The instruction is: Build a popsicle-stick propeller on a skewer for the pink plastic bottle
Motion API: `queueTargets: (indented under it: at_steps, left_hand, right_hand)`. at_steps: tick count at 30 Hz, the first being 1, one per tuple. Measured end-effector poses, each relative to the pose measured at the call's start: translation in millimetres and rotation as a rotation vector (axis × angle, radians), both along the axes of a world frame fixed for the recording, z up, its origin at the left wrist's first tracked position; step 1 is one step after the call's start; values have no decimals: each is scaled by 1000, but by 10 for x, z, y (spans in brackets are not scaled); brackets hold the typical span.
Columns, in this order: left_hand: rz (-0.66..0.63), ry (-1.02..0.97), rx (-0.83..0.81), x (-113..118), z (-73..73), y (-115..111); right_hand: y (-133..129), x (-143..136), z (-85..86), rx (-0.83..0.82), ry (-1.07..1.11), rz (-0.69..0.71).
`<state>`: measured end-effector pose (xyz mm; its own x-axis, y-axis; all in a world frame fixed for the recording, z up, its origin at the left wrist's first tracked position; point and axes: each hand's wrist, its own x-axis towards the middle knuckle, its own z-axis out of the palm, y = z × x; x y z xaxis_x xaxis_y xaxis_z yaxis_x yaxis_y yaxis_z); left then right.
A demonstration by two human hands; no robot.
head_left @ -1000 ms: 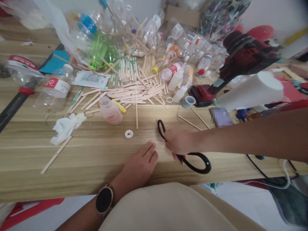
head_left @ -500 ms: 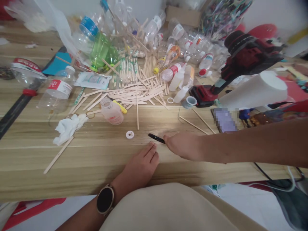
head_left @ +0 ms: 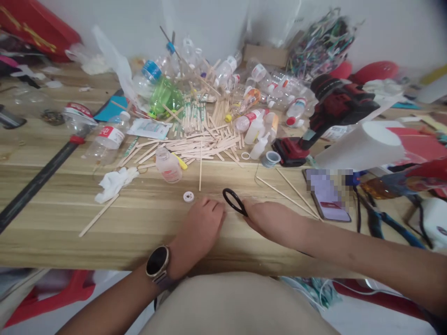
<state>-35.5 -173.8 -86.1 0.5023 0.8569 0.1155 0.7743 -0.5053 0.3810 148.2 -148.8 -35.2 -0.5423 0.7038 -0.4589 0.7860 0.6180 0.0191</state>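
Note:
My right hand [head_left: 270, 221] is closed around a black-handled tool whose looped handle [head_left: 234, 201] sticks out to the left; the rest of it is hidden under the hand. My left hand [head_left: 206, 223], with a watch [head_left: 158, 262] at the wrist, rests near the table's front, its fingers curled and pointing to the loop. Whether anything is under those fingers is hidden. A small white cap [head_left: 188, 197] lies just beyond my left hand. Behind it stand an open pinkish bottle [head_left: 168, 166] and a thin upright-lying stick [head_left: 200, 166].
Piled wooden sticks [head_left: 206, 144] and plastic bottles [head_left: 164, 97] fill the back of the wooden table [head_left: 45, 242]. A red-black power tool [head_left: 295, 149], a white roll [head_left: 363, 144] and a phone [head_left: 328, 195] are at the right. A crumpled tissue [head_left: 115, 182] lies left.
The view has shifted, showing more at the left and right. The black loop has turned and now shows its opening. My left fingers have drawn in and curled more.

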Motion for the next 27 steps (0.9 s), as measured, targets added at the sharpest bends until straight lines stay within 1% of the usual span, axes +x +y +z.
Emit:
queueTargets:
  at_steps: [1, 3, 5, 7, 8, 9, 10, 11, 13, 14, 15, 16, 18, 19, 20, 21, 25, 27]
  left_hand:
    - [22, -4, -16, 11, 54, 6]
    - [34, -60, -121, 19, 166, 14]
    - [5, -154, -275, 23, 271, 11]
    - [-13, -233, -382, 45, 341, -17]
    - [2, -254, -384, 66, 357, -42]
    - [32, -259, -346, 91, 359, -72]
    - [69, -264, -301, 118, 348, -105]
    - [104, -269, -221, 144, 330, -137]
    - [121, -206, -104, 180, 289, -187]
    - [115, -150, -73, 186, 276, -201]
    - [101, -82, -63, 184, 272, -208]
    - [80, -15, -65, 175, 279, -208]
    - [29, 81, -86, 140, 321, -196]
    - [6, 99, -99, 119, 351, -188]
    - [-6, 97, -117, 98, 384, -180]
    - [-8, 76, -143, 78, 415, -174]
    - [7, -85, -231, 33, 486, -168]
    - [17, -126, -241, 36, 482, -173]
  right_hand:
    - [-40, 13, 38, 22, -14, 7]
    - [-109, 33, 115, 75, -41, 59]
    - [-153, 59, 175, 169, -45, 168]
    - [-173, 93, 202, 317, -2, 280]
    - [-174, 111, 201, 395, 40, 319]
    - [-172, 128, 193, 461, 91, 337]
    - [-167, 140, 178, 510, 143, 345]
    - [-160, 148, 159, 539, 190, 341]
    - [-147, 148, 118, 532, 260, 270]
    - [-141, 142, 101, 498, 291, 194]
    - [-137, 133, 90, 431, 336, 98]
    - [-134, 124, 85, 327, 402, -10]
    - [-130, 111, 89, 54, 575, -191]
    - [-128, 110, 92, -70, 658, -241]
    - [-125, 113, 92, -147, 718, -264]
    - [-122, 120, 86, -146, 743, -250]
    - [-91, 148, 27, 157, 647, -43]
    - [-69, 135, 15, 184, 620, -5]
